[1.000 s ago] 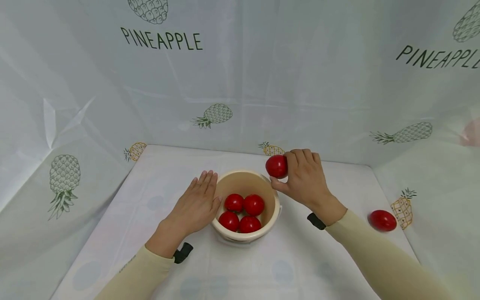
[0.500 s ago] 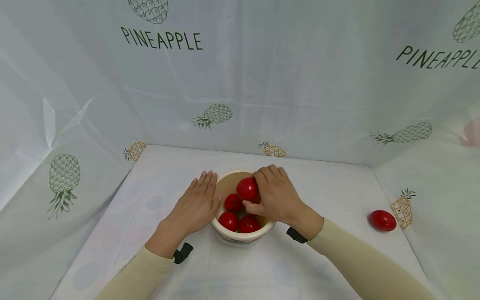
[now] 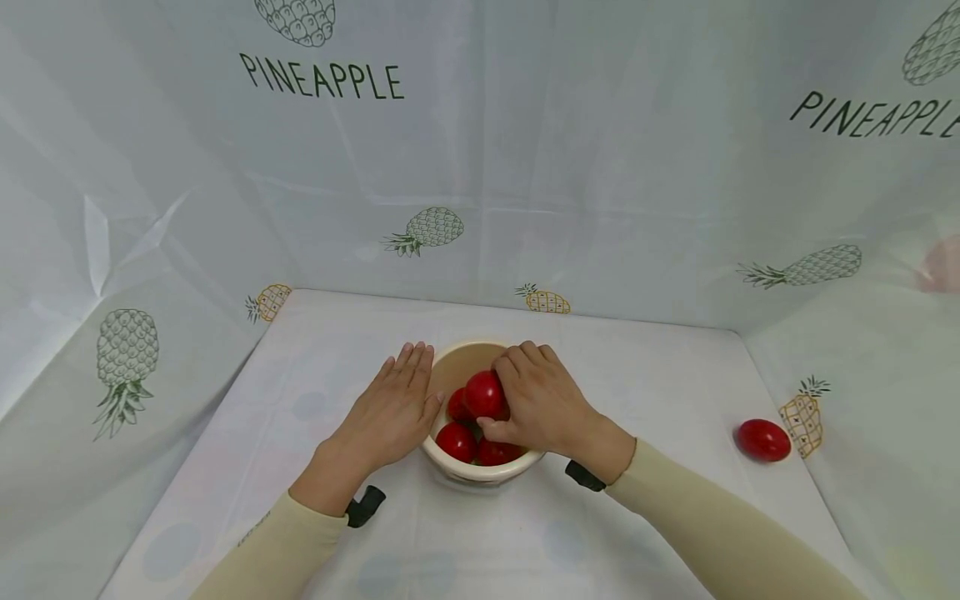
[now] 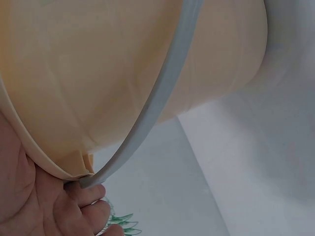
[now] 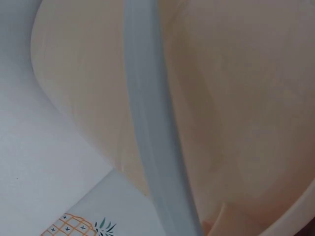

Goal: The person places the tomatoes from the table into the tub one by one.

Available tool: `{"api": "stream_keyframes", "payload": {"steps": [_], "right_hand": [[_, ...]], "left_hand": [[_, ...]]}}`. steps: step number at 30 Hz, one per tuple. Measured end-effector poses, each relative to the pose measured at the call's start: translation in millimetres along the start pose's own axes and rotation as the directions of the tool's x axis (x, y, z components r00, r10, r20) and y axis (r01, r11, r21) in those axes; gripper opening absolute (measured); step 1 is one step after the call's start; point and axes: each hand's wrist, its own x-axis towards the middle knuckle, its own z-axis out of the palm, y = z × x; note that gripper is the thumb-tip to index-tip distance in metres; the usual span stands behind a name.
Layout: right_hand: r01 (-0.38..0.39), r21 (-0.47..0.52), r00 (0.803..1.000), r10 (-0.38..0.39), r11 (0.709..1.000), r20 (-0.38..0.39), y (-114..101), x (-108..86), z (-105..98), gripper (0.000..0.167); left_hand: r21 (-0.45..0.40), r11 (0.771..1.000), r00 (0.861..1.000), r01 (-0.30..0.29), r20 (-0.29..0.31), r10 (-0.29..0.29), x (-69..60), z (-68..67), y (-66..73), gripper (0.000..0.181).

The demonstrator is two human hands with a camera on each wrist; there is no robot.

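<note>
A cream bucket [image 3: 483, 473] stands mid-table in the head view. My left hand [image 3: 393, 408] rests against its left rim, fingers straight; in the left wrist view that hand [image 4: 54, 206] lies beside the joint of the grey handle [image 4: 150, 108]. With thumb and fingers, my right hand [image 3: 542, 404] grips a smooth red tomato-like fruit [image 3: 484, 393] inside the bucket's mouth, over other red fruits [image 3: 456, 442]. The hand partly covers those. In the right wrist view only the bucket's outer wall [image 5: 236, 98] and handle [image 5: 152, 123] show; the hand is out of sight.
One more red oval fruit [image 3: 762, 440] lies near the table's right edge. The white table [image 3: 600, 533] is bounded by hanging sheets [image 3: 600, 167] printed with pineapples at the back and both sides.
My right hand has carried its red fruit from beyond the bucket's right rim leftward and down into the mouth, sinking slightly lower since half a second ago. The left hand stays put.
</note>
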Motion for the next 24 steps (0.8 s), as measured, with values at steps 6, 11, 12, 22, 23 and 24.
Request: {"api": "stream_keyframes", "payload": {"steps": [6,11,12,22,23,24], "right_hand": [[0.005,0.0,0.999,-0.005,1.0,0.041,-0.6,-0.1,1.7,0.058],[0.014,0.006,0.997,-0.015,1.0,0.073,-0.8,0.5,3.1,0.057],[0.017,0.008,0.997,-0.018,1.0,0.079,-0.8,0.7,3.3,0.057],[0.038,0.01,0.994,-0.039,0.999,0.106,-1.2,1.9,3.8,0.059],[0.038,0.01,0.993,-0.039,0.999,0.109,-1.2,2.0,3.9,0.059],[0.039,0.008,0.993,-0.04,0.999,0.111,-1.3,2.0,3.9,0.059]], "left_hand": [[-0.01,1.0,1.0,0.0,0.005,0.0,0.5,0.7,-0.5,0.072],[-0.011,1.0,1.0,-0.003,0.007,0.003,0.3,0.8,-1.3,0.072],[-0.012,1.0,1.0,-0.003,0.008,0.003,0.3,1.0,-1.5,0.072],[-0.031,0.999,1.0,-0.008,0.001,0.008,0.2,1.8,-1.7,0.072],[-0.032,0.999,1.0,-0.01,-0.001,0.01,0.4,1.9,-1.6,0.072],[-0.031,0.999,1.0,-0.012,-0.002,0.012,0.6,2.0,-1.6,0.073]]}}
